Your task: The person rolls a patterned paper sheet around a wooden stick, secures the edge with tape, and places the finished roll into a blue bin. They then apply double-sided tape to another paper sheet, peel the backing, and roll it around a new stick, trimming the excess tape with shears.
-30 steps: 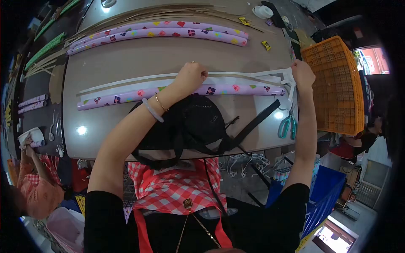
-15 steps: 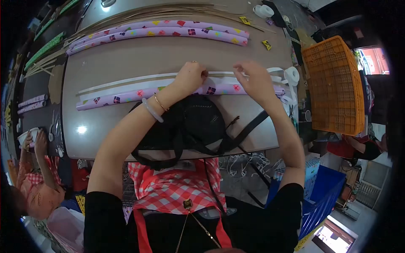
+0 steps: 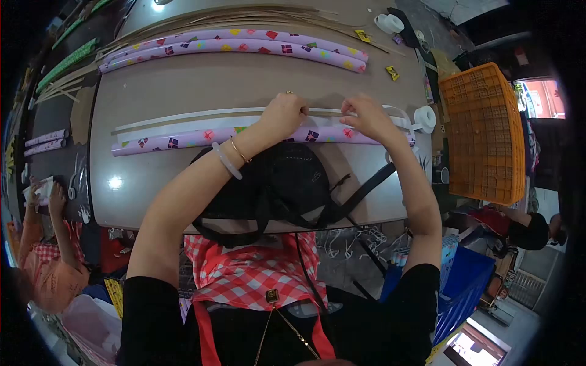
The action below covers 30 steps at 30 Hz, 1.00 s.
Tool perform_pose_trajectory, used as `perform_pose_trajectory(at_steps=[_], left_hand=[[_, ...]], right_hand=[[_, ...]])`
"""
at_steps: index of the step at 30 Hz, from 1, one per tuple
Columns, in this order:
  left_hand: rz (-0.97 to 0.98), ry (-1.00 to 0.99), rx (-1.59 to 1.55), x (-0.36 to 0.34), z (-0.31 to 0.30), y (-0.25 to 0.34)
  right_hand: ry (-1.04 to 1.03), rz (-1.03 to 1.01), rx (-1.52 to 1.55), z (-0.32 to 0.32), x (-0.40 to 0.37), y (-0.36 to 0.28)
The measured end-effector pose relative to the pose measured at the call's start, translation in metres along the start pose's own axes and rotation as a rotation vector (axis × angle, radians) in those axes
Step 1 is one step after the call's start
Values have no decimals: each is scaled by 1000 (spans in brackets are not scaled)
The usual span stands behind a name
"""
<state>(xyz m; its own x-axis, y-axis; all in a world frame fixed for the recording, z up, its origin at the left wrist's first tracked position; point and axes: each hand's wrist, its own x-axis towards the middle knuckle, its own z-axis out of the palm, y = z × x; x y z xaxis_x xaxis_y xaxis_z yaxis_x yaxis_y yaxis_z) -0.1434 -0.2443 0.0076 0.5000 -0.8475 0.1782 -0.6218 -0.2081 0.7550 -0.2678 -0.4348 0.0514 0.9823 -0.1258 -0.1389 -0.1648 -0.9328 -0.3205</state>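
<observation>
A lilac wrapping-paper roll with gift patterns lies across the table in front of me. Along its far side runs a white edge with a thin brown strip. My left hand is closed over this edge, fingertips pinched at the strip; what they hold is hidden. To its right, my right hand is also pinched above the roll, its fingertips too small to show what is in them. White tape loops beside it, near a white tape roll. A black bag lies below both hands.
More lilac rolls and long brown strips lie at the back. Yellow packets and white tape rolls are at the far right. An orange crate stands right; a co-worker handles something white at left.
My right hand has come down and left toward the strip, its fingers closing from spread to pinched. The left hand stays near the same spot. The view has shifted slightly.
</observation>
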Motion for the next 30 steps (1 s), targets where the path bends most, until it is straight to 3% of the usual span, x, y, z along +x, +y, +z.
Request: perform_pose_trajectory(at_steps=[16,18,21,30], left_hand=[[18,-3,51,0,0,1],[0,-20,43,0,-1,3],[-8,-22,40,0,-1,3],[4,-12,32,0,1,-1]], right_hand=[[-119,-29,17,-28,2,-20],[-153,116,198,-33,1,-26],[-83,161,215,-29,-3,-19],[-54,295,91,-12,-8,-12]])
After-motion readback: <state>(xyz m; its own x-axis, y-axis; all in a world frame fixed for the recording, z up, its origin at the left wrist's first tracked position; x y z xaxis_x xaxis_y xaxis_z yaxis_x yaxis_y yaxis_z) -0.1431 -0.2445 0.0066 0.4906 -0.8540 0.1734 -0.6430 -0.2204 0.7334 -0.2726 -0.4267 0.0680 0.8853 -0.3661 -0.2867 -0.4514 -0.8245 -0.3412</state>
